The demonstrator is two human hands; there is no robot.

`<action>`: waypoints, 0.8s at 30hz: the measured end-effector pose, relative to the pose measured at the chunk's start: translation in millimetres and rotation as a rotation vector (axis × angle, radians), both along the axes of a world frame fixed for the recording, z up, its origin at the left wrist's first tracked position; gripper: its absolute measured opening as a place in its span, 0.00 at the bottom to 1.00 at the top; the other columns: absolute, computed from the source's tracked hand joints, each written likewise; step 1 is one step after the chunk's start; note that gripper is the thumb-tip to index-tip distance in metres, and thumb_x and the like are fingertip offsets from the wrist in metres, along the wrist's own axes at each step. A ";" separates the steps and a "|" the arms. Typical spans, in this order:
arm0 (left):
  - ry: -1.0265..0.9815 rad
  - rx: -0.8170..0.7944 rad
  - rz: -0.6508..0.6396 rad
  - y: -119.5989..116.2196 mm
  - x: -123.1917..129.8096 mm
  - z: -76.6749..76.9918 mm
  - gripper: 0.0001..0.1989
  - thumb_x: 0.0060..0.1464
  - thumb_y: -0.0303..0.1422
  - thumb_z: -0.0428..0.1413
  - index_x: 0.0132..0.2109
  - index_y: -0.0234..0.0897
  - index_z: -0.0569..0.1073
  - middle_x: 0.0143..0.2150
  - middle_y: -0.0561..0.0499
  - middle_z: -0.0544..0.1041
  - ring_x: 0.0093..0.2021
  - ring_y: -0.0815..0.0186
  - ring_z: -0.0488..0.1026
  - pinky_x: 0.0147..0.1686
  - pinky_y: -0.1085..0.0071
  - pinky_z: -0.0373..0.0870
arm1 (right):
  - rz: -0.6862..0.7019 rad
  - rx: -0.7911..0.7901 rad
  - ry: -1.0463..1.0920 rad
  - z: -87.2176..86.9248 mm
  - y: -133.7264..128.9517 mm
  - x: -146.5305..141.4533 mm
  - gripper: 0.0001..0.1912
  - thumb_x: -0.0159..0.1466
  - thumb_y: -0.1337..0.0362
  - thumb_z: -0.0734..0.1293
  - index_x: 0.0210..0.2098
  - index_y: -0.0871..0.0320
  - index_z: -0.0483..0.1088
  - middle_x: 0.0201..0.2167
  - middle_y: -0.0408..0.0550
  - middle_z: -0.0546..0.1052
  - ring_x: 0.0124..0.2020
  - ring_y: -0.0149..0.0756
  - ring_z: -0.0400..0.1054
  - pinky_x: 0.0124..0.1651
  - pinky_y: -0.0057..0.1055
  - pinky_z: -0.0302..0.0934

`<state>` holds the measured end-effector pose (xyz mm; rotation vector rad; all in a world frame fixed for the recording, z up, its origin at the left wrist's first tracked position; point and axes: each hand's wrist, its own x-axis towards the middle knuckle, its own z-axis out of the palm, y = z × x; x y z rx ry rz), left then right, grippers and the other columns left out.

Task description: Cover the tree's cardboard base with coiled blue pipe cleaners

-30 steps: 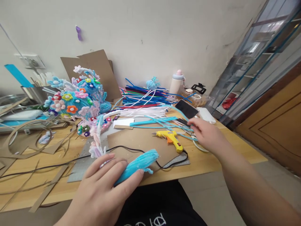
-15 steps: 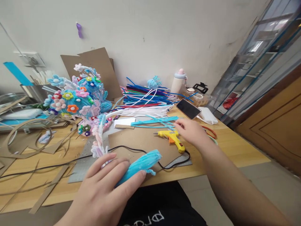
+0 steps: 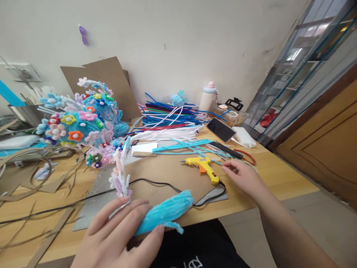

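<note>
My left hand point(image 3: 119, 230) is wrapped round a light-blue fuzzy roll point(image 3: 170, 208) that looks bound with pipe cleaners, at the table's front edge. One short fuzzy end sticks out from the roll near my thumb. My right hand point(image 3: 242, 176) pinches the end of a light-blue pipe cleaner point(image 3: 199, 151), which slants back to a small heap of blue pipe cleaners point(image 3: 181, 145). A yellow glue gun point(image 3: 203, 166) lies on the cardboard just left of my right hand. Beside my left fingers stands a stem of pale fuzzy flowers point(image 3: 120, 175).
A flower-covered blue piece point(image 3: 83, 124) stands at left, near cardboard scraps point(image 3: 50, 238). Several coloured pipe cleaners point(image 3: 170, 117) are piled at the back. A phone point(image 3: 221, 130), a white bottle point(image 3: 207, 98) and a white charger-like box point(image 3: 244, 137) sit at right. A black cord point(image 3: 92, 194) crosses the table.
My right hand has moved toward me and a little right, drawing a blue pipe cleaner from the heap. The left hand still holds the roll; the view has shifted slightly.
</note>
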<state>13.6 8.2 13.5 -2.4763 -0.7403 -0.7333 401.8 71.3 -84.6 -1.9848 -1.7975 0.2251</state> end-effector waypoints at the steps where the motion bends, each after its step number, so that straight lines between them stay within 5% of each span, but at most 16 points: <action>1: 0.011 -0.032 -0.004 -0.7 -0.9 -1.4 0.12 0.62 0.26 0.50 0.39 0.47 0.76 0.42 0.53 0.82 0.43 0.66 0.79 0.57 0.64 0.63 | 0.039 -0.009 0.029 -0.7 -3.5 -10.3 0.11 0.66 0.58 0.64 0.36 0.56 0.76 0.35 0.46 0.81 0.35 0.39 0.75 0.37 0.33 0.69; 8: 0.019 -0.063 0.026 -5.2 -3.2 -6.5 0.09 0.62 0.28 0.54 0.43 0.48 0.77 0.44 0.53 0.82 0.49 0.67 0.76 0.64 0.63 0.55 | 0.069 -0.069 0.083 -1.5 -5.3 -40.7 0.15 0.67 0.52 0.61 0.39 0.55 0.74 0.29 0.46 0.80 0.27 0.37 0.74 0.28 0.30 0.65; 16: -0.023 -0.090 -0.008 -5.4 -3.6 -8.2 0.13 0.62 0.24 0.53 0.44 0.47 0.77 0.45 0.51 0.81 0.52 0.68 0.73 0.65 0.63 0.53 | -0.242 -0.084 -0.186 -5.0 22.8 38.4 0.13 0.69 0.60 0.66 0.51 0.59 0.71 0.51 0.51 0.75 0.48 0.41 0.72 0.50 0.44 0.69; 24: 0.010 -0.055 0.005 -5.1 -2.1 -8.3 0.11 0.62 0.26 0.53 0.45 0.47 0.77 0.43 0.50 0.81 0.50 0.66 0.75 0.63 0.62 0.56 | -0.097 -0.317 -0.312 3.5 24.7 74.6 0.14 0.69 0.60 0.66 0.53 0.57 0.70 0.53 0.52 0.74 0.48 0.41 0.72 0.49 0.44 0.70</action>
